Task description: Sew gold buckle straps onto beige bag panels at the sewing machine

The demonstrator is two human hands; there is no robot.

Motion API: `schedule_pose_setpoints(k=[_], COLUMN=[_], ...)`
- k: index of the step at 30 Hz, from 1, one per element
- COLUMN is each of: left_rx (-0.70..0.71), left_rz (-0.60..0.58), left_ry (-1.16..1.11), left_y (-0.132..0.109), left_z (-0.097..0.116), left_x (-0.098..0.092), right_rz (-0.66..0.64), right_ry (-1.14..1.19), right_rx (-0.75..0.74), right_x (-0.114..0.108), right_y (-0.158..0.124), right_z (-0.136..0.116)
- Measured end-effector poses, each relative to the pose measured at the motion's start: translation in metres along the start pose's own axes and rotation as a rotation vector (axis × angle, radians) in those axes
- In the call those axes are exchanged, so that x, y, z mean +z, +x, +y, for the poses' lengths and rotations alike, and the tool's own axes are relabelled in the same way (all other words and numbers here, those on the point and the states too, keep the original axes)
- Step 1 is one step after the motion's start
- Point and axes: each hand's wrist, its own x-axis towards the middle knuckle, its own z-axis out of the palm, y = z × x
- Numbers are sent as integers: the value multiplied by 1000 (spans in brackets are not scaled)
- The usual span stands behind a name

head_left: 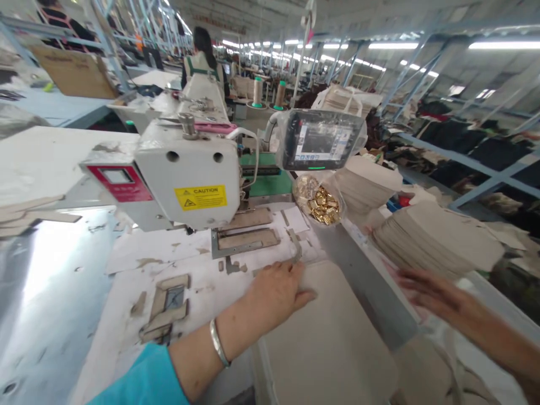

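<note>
My left hand (276, 292) lies palm down on the white work surface, fingers together and flat, touching the upper left corner of a large beige fabric panel (333, 343). A silver bangle sits on that wrist, with a blue sleeve behind it. My right hand (430, 292) hovers to the right, fingers stretched out and blurred, just below a tall stack of beige cut pieces (439, 242). It holds nothing. Ahead stands the white sewing machine head (185, 180) with a yellow caution label, over a metal clamp frame (244, 239).
A touch screen (318, 140) wrapped in plastic hangs right of the machine. Below it is a bag of gold metal clips (323, 205). A grey metal rail (363, 275) runs diagonally between my hands. A person stands far back (202, 56). Dark garments pile on racks at right.
</note>
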Motion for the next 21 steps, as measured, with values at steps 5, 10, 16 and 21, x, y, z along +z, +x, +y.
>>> schedule_pose_setpoints(k=[5, 10, 16, 21], left_rx=[13, 77, 117, 88], left_rz=[-15, 14, 141, 187], left_ry=[38, 54, -40, -79], left_y=[-5, -29, -43, -39], left_z=[-5, -22, -27, -25], left_x=[-3, -7, -6, -6], right_rz=[-213, 26, 161, 158], right_ry=[-103, -250, -383, -300], right_rx=[-122, -388, -669, -794], right_x=[128, 161, 165, 160], right_y=[-1, -27, -33, -32], right_z=[-70, -69, -82, -85])
